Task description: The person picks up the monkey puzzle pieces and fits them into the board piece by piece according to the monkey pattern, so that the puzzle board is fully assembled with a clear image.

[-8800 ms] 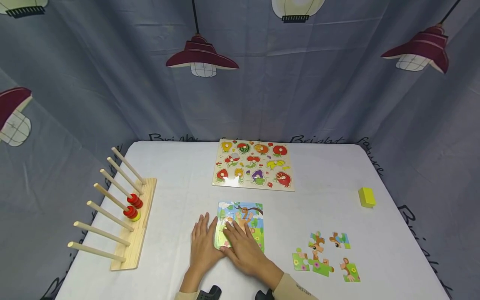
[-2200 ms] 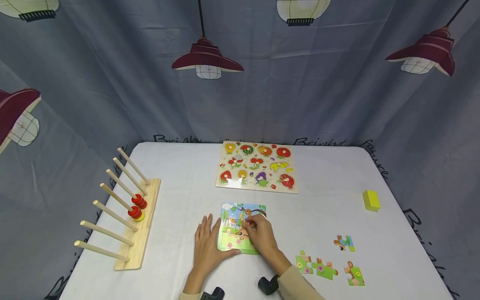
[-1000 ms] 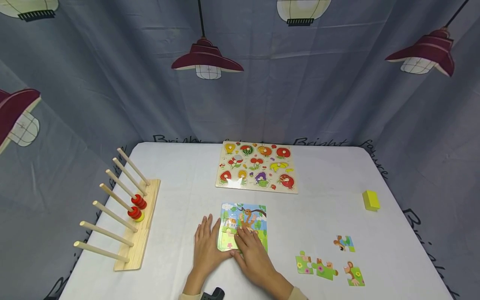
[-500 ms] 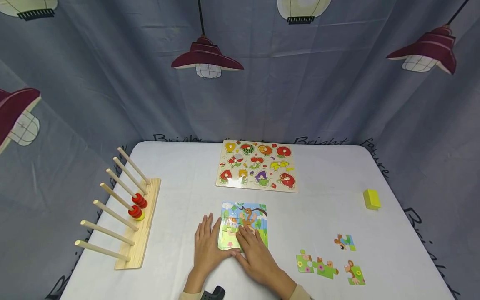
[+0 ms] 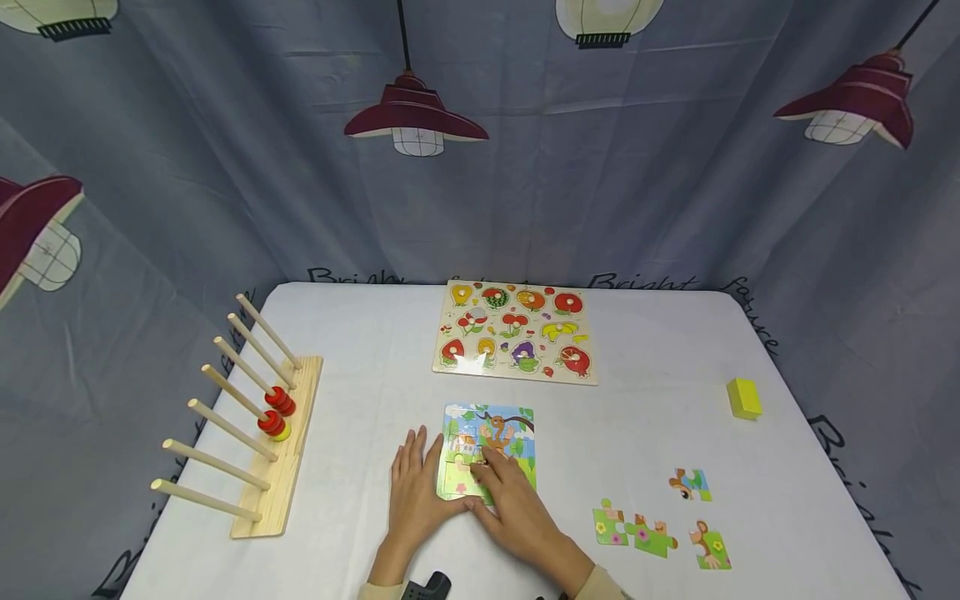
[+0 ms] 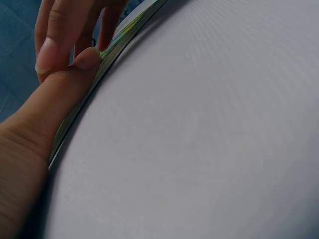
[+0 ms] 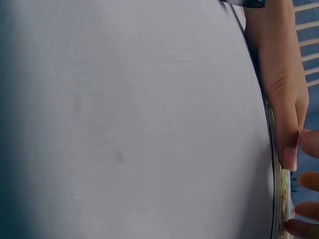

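The animal picture puzzle [image 5: 487,432] lies flat on the white tabletop [image 5: 360,375], near its front edge and between the two hands. The left hand [image 5: 416,487] lies with its fingers straight beside the puzzle's left edge, its thumb stretched along the near edge. The right hand [image 5: 517,512] rests extended fingertips on the puzzle's lower middle, its thumb touching the left thumb. To the right lie four loose pieces: a flower piece [image 5: 610,527] and a wider green piece [image 5: 652,538] side by side, a deer piece [image 5: 697,484] and a mouse piece [image 5: 711,547]. Beyond the puzzle lies a fruit board [image 5: 515,332]; a yellow block [image 5: 744,399] sits far right, a peg rack [image 5: 288,454] left.
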A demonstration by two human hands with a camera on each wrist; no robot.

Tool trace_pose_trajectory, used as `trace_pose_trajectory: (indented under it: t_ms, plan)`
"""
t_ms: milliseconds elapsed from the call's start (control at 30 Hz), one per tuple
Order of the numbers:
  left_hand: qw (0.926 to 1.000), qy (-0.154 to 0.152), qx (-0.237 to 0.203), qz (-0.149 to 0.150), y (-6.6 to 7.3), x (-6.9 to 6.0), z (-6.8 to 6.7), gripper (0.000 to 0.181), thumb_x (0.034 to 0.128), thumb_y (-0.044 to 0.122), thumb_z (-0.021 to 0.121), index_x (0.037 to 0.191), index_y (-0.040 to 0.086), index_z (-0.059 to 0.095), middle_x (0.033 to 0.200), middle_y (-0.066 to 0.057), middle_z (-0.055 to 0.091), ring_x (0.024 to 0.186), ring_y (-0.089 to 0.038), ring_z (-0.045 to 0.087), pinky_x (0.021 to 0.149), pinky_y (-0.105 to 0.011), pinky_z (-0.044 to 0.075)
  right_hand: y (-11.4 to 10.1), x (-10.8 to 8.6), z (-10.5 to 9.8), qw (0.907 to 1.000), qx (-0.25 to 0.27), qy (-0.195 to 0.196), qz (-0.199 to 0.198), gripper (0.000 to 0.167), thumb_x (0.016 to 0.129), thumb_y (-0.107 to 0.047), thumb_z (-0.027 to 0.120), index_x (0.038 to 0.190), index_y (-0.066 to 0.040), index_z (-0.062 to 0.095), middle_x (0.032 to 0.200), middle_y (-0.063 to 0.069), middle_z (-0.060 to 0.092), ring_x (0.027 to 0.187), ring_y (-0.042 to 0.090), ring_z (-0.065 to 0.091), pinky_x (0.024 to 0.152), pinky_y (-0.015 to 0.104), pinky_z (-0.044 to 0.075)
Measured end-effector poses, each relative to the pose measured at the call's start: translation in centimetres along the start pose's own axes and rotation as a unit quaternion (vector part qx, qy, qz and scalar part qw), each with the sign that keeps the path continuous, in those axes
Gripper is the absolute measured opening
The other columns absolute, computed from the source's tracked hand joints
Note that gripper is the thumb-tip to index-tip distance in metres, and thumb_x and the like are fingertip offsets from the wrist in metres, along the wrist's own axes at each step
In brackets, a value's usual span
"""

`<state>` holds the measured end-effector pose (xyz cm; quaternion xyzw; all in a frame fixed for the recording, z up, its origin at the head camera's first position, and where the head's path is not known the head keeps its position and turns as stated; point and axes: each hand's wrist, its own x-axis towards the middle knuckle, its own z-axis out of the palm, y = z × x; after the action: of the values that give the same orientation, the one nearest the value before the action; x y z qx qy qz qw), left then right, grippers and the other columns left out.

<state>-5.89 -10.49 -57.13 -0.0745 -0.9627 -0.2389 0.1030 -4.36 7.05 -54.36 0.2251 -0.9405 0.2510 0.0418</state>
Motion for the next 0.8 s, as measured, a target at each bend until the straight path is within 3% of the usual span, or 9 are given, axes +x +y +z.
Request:
trace_pose_trajectory:
  t_ms: [167,400,533,667,800]
  plan:
    - [1.0,0.004,0.001,0.0,0.1,0.1,0.0,0.112,0.0497,0.077,0.064,0.135,0.009,0.042,0.146,-0.018,0.03,0.138,-0.033,0.02,0.112,-0.045,0.014,0.3,0.4,-0.5,0.9993,0.015,0.021,0.025,0.045,0.085,-0.038,0.059,0.122,-0.013,0.054,0.138,0.009,0.042,0.129,0.026,0.039,0.106,0.044,0.035]
    - [0.9999,0.01,-0.002,0.002,0.1,0.1,0.1,0.112,0.049,0.08,0.062,0.136,0.013,0.041,0.146,-0.017,0.031,0.138,-0.034,0.02,0.111,-0.047,0.015,0.7,1.0,-0.5,0.9984,0.005,0.019,0.053,0.046,0.086,-0.032,0.059,0.125,-0.008,0.053,0.139,0.01,0.043,0.131,0.028,0.038,0.108,0.047,0.031]
    - [0.9989,0.033,-0.011,0.03,0.1,0.1,0.2,0.086,0.0639,0.069,0.062,0.133,0.02,0.046,0.143,-0.013,0.037,0.135,-0.036,0.024,0.108,-0.052,0.018,1.1,1.2,-0.4,0.9981,-0.01,0.037,0.048,0.042,0.084,-0.027,0.063,0.121,-0.006,0.058,0.136,0.01,0.047,0.13,0.029,0.039,0.107,0.049,0.032]
    - [0.9952,0.056,-0.023,0.076,0.2,0.0,0.2,0.053,0.0827,0.046,0.058,0.127,0.018,0.053,0.141,-0.006,0.042,0.133,-0.035,0.03,0.105,-0.055,0.022,1.5,1.1,-0.3,0.9979,-0.015,0.049,0.041,0.038,0.083,-0.024,0.064,0.116,-0.004,0.061,0.133,0.01,0.051,0.127,0.03,0.042,0.105,0.052,0.033]
    - [0.9906,0.065,-0.031,0.116,0.2,-0.1,0.3,0.04,0.088,0.031,0.055,0.124,0.013,0.056,0.137,-0.003,0.047,0.133,-0.032,0.033,0.105,-0.054,0.024,1.7,0.7,-0.6,0.9978,-0.019,0.046,0.044,0.037,0.084,-0.024,0.063,0.115,-0.005,0.062,0.131,0.008,0.053,0.128,0.028,0.043,0.105,0.052,0.033]
